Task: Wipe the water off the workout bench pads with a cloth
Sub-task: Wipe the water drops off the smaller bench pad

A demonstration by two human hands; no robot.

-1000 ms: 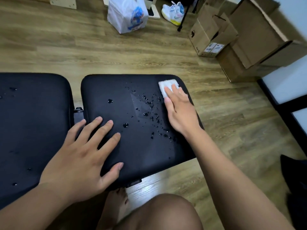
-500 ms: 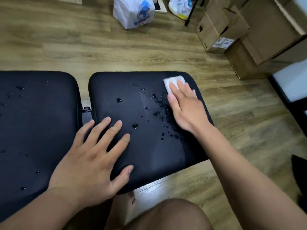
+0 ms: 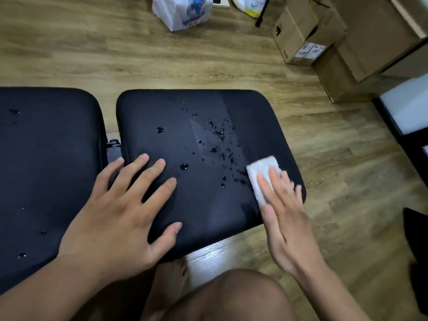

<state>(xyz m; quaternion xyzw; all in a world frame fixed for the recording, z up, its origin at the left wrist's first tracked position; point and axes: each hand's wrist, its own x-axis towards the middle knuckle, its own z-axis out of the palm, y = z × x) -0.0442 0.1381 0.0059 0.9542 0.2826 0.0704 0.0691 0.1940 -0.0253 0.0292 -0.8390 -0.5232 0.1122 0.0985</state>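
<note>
right hand seemingly presses cloth on pad

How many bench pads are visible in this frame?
2. The left pad runs off the frame's left edge; the right pad lies centre, with the white cloth on it. More may lie beyond the frame.

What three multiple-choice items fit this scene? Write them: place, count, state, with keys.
1. Where lies the small white folded cloth? A. near right edge of the right black padded bench pad B. wooden floor C. cardboard box
2. How many bench pads show? A. one B. two C. three
3. The left hand is: A. gripping the cloth B. lifted C. spread flat on the right pad
Key: 1A, the right hand presses it there; 2B, a left black pad sits beside it; 3C, straight fingers rest on it.
</note>
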